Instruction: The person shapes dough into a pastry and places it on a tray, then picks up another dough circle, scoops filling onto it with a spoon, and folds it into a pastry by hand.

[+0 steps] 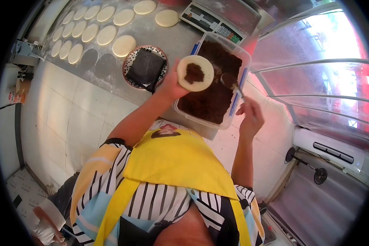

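My left hand holds a flat round of pale dough from beneath, over the left side of a clear plastic tub. A patch of dark brown filling lies in the middle of the dough. My right hand, to the right of the tub, has its fingers closed round the handle of a spoon. The spoon's bowl is over the brown filling in the tub, and I cannot tell if it touches it. My left fingers are mostly hidden under the dough.
Several dough rounds lie in rows on the floured metal table. Left of my left hand is a patterned bowl with a black square object on it. A scale stands behind the tub. Another person is at lower left.
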Motion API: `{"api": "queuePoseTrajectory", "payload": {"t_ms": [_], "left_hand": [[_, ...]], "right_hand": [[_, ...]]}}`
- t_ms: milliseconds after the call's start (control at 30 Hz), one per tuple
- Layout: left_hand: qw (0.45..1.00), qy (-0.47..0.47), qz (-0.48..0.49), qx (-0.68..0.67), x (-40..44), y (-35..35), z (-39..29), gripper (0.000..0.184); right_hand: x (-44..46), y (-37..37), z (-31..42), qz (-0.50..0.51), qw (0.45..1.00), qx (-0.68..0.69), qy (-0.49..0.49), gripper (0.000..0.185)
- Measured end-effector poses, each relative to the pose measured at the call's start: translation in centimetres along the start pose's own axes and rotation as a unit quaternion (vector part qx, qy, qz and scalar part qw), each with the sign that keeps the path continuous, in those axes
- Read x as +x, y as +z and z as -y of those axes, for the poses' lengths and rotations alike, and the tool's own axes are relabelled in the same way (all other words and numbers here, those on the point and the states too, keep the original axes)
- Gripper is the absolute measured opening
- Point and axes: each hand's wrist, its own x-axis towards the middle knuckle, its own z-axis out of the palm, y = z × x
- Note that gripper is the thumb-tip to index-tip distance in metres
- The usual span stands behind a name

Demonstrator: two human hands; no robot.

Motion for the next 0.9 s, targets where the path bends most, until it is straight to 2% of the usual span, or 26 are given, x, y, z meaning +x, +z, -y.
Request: {"api": "queuePoseTrajectory", "payload": {"t_ms": [67, 100, 133, 167, 200, 267, 333, 367, 400, 500, 567, 633, 700, 833, 900], "left_hand": [[0.999, 0.031, -0.017, 0.027, -0.9, 0.7, -1.2, 0.056], [0.998, 0.047, -0.027, 0.04, -1.3, 1.1, -1.6, 0.056], [0.993, 0.069, -0.072, 0.069, -1.4, 1.3, -1.8, 0.055], [0.976, 0.102, -0.048, 0.185, -1.7, 1.4, -1.8, 0.055], [0.945, 0.132, -0.024, 0.298, -2.0, 1.4, -1.8, 0.056], [0.997, 0.038, 0.048, 0.048, -2.5, 2.1, -2.4, 0.059], [0.995, 0.068, -0.029, 0.066, -2.4, 2.2, -2.4, 0.06], [0.991, 0.084, -0.069, 0.075, -2.5, 2.1, -2.4, 0.061], [0.992, 0.082, -0.063, 0.066, -2.7, 2.4, -2.3, 0.061], [0.977, 0.108, -0.163, 0.086, -3.2, 3.6, -1.2, 0.06], [0.952, 0.124, -0.047, 0.277, -3.8, -0.4, -1.4, 0.06], [0.952, 0.123, -0.053, 0.275, -4.1, 0.3, -0.7, 0.06], [0.975, 0.1, -0.184, 0.076, -4.5, 1.4, 0.1, 0.06], [0.999, 0.038, -0.005, 0.018, -5.4, -1.5, -0.8, 0.063], [0.998, 0.036, 0.013, 0.046, -5.5, -2.2, -1.1, 0.062]], "right_hand": [[-1.8, -0.2, -2.4, 0.074, 0.971, -0.2, -0.106, 0.012], [-2.6, 0.2, -3.5, 0.102, 0.941, -0.262, -0.186, 0.013], [-3.3, 0.8, -4.6, 0.134, 0.923, -0.268, -0.242, 0.012], [-4.0, 1.1, -5.4, 0.192, 0.917, -0.264, -0.228, 0.012], [-4.2, 1.6, -5.9, 0.229, 0.876, -0.309, -0.293, 0.012], [-4.3, 2.6, -7.7, 0.222, 0.868, -0.309, -0.319, 0.013], [-3.7, 3.4, -8.6, 0.213, 0.853, -0.307, -0.364, 0.011], [-3.5, 3.6, -8.9, 0.215, 0.848, -0.313, -0.371, 0.012], [-3.4, 3.7, -9.1, 0.217, 0.842, -0.318, -0.377, 0.012], [-3.2, 4.3, -9.4, 0.202, 0.841, -0.335, -0.373, 0.011], [-3.4, 4.9, -9.6, 0.186, 0.849, -0.346, -0.353, 0.009], [-3.5, 5.3, -9.6, 0.169, 0.859, -0.356, -0.328, 0.007], [-3.2, 5.8, -9.2, 0.161, 0.869, -0.355, -0.303, 0.004], [-0.5, 7.1, -10.3, 0.156, 0.875, -0.363, -0.281, 0.001], [-0.1, 6.2, -9.6, 0.151, 0.884, -0.341, -0.28, 0.003]]}}
